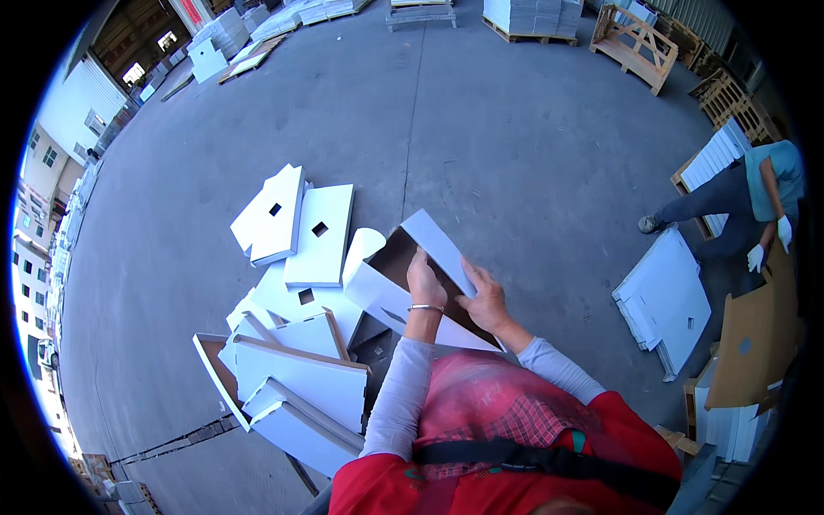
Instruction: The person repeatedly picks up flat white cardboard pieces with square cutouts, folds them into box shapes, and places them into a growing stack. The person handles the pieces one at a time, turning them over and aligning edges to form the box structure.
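A white cardboard box with a brown inside is tilted in front of my body, its top open. My left hand reaches into it, fingers close together against the inner side of the right wall; its fingertips are partly hidden. Over the upper edge of that same right wall, my right hand is closed, thumb and fingers on either side. A rounded white flap sticks up at the box's far left corner. To the left lie several flat white boxes, one of them with a square hole.
More folded white boxes are heaped at the near left. On the right, a co-worker in white gloves bends beside white folded cardboard and a brown sheet. A wooden crate and loaded pallets stand far off.
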A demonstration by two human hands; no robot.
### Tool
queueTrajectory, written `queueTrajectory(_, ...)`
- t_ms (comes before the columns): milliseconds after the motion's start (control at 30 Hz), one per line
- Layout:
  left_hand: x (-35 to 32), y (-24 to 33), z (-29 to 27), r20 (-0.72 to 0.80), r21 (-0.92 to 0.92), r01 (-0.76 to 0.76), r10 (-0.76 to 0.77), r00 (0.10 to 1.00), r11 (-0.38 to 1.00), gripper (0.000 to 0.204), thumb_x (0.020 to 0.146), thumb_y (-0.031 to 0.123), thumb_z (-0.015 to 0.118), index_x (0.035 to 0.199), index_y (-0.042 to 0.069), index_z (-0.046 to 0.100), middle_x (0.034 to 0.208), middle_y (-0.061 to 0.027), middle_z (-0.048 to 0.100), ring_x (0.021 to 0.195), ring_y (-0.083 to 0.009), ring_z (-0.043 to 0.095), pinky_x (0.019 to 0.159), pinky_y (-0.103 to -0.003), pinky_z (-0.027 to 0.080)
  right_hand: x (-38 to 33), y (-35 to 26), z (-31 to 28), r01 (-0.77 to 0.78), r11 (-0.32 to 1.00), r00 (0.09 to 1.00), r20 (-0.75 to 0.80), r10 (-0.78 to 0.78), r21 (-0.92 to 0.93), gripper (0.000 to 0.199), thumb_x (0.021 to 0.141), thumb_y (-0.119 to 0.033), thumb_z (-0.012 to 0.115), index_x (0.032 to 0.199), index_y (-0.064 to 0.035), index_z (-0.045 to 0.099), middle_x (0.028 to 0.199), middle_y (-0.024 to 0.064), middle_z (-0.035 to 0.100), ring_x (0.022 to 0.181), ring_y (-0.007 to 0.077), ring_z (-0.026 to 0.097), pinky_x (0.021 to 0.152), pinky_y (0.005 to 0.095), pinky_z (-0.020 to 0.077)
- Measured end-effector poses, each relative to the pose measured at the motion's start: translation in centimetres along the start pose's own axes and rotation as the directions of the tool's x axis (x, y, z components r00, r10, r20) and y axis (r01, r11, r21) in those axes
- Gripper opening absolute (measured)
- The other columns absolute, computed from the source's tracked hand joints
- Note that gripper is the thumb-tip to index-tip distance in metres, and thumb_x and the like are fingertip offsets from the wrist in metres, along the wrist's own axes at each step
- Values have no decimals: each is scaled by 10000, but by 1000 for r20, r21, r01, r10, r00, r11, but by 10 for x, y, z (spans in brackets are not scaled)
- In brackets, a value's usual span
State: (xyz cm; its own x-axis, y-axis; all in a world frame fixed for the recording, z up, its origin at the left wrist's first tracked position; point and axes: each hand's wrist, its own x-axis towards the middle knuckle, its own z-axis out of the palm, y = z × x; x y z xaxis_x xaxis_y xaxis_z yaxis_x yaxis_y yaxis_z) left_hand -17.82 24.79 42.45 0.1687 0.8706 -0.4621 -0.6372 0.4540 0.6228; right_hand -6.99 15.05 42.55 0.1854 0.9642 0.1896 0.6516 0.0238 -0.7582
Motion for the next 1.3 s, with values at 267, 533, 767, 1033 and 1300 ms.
queueTrajectory(267,-15,-28,-23,-98,-64,126,-132,986,990,218,891,174,457,910,36,625,900,-85,659,850,-207,620,784,-345,488,-36,25,-7,-228,926,958,241,158,302,805,680,-3,745,1417,-96,436,1338,180,533,1185,222,539,1005,290,393)
queueTrajectory(533,-25,-21,-18,-74,-160,-18,6,997,987,263,950,265,419,985,67,589,974,-68,623,897,-226,569,852,-402,451,-39,12,-17,-322,848,921,348,177,421,810,678,-1,754,1418,-125,448,1293,107,563,1151,167,532,998,272,391)
queueTrajectory(767,-24,-18,-28,-57,-202,48,-61,997,978,286,981,307,424,1016,79,592,970,-48,617,921,-221,572,849,-381,457,-50,8,-8,-160,897,981,171,96,412,789,638,-69,796,1370,-144,510,1311,142,561,1168,207,561,992,280,414)
queueTrajectory(1033,-63,-10,-4,-97,-144,-20,6,995,989,340,979,372,441,1076,87,599,1037,-22,618,987,-193,563,906,-354,432,-54,22,-23,-218,736,951,309,12,641,794,676,-88,834,1385,-69,477,1398,97,495,1257,184,472,1086,303,314)
queueTrajectory(1300,-82,-24,-22,-333,-111,-105,63,941,988,390,964,460,457,1126,118,553,1079,6,569,1029,-179,536,912,-355,423,-65,25,-27,-419,656,834,552,4,628,787,691,-150,842,1385,-68,478,1410,99,481,1275,181,450,1079,307,322)
